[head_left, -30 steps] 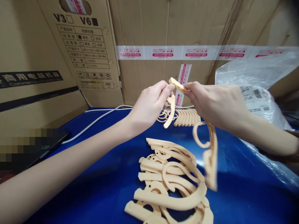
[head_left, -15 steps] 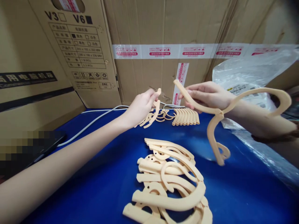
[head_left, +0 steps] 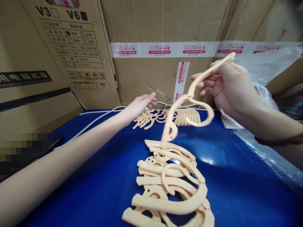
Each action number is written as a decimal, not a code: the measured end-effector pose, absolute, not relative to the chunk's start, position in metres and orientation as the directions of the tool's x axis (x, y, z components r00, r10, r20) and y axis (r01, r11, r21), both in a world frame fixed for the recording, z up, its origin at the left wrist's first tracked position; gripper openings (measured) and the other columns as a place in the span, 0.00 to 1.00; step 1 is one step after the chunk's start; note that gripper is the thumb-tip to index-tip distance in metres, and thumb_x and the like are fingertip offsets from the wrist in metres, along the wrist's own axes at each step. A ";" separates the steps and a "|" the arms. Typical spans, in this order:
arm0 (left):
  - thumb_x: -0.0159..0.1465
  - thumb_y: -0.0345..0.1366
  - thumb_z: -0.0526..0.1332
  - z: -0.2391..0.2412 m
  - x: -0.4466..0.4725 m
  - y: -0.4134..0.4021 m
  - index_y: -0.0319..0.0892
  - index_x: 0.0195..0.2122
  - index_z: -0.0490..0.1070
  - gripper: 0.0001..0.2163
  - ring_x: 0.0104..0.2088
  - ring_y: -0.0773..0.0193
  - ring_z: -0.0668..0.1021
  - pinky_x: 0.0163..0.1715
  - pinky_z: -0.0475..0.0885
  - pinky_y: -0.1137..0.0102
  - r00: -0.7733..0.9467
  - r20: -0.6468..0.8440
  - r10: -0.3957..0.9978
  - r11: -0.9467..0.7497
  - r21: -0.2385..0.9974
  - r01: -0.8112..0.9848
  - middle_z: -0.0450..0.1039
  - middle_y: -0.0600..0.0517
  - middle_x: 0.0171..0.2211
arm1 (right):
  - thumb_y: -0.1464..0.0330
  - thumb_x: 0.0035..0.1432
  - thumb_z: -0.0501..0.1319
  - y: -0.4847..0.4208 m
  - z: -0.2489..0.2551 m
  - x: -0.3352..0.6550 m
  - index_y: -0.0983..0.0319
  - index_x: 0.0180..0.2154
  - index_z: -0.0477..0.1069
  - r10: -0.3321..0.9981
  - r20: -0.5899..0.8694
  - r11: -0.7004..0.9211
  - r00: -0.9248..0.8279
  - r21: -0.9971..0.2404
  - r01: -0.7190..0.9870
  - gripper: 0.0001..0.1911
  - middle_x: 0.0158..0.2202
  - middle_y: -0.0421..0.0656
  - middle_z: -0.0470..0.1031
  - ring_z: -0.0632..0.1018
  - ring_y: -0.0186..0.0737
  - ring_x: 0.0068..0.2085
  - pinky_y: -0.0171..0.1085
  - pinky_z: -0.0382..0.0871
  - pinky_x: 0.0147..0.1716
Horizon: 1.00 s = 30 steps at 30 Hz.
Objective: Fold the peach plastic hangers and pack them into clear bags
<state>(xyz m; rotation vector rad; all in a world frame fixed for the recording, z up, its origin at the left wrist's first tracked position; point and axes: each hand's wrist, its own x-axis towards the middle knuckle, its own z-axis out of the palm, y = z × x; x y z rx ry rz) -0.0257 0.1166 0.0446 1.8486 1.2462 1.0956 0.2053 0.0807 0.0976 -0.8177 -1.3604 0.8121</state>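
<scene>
A cream plastic folding clothes hanger point(head_left: 201, 77) hangs from my right hand point(head_left: 233, 83), pinched by one arm between thumb and fingers. Its hook curls to the right, and the other arm reaches down to the far end of a pile of folded hangers point(head_left: 175, 203); whether they touch I cannot tell. My left hand point(head_left: 141, 105) is over loose curved hanger arms point(head_left: 145, 120) at the back of the blue table. Its fingers are loosely apart, with nothing seen in them, though some are partly hidden.
Hook pieces point(head_left: 161, 116) and a neat row of hanger arms point(head_left: 188, 116) lie along the table's point(head_left: 104, 170) back edge. A white cable point(head_left: 94, 112) runs behind them. Cardboard boxes point(head_left: 146, 25) stand behind and left; clear plastic wrap point(head_left: 262, 151) lies on the right.
My left hand has let go of a curved hanger arm among the loose ones. My right hand has raised and turned the hanger, its hook and lower arm swinging leftward.
</scene>
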 end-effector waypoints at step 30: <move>0.60 0.29 0.57 0.067 0.009 0.062 0.42 0.47 0.70 0.13 0.29 0.69 0.75 0.21 0.68 0.77 0.576 0.009 0.817 0.109 0.980 -0.169 0.73 0.48 0.41 | 0.65 0.67 0.47 0.085 0.079 0.218 0.58 0.51 0.70 0.652 0.593 0.347 -0.473 0.322 0.881 0.18 0.39 0.49 0.79 0.75 0.45 0.32 0.39 0.50 0.26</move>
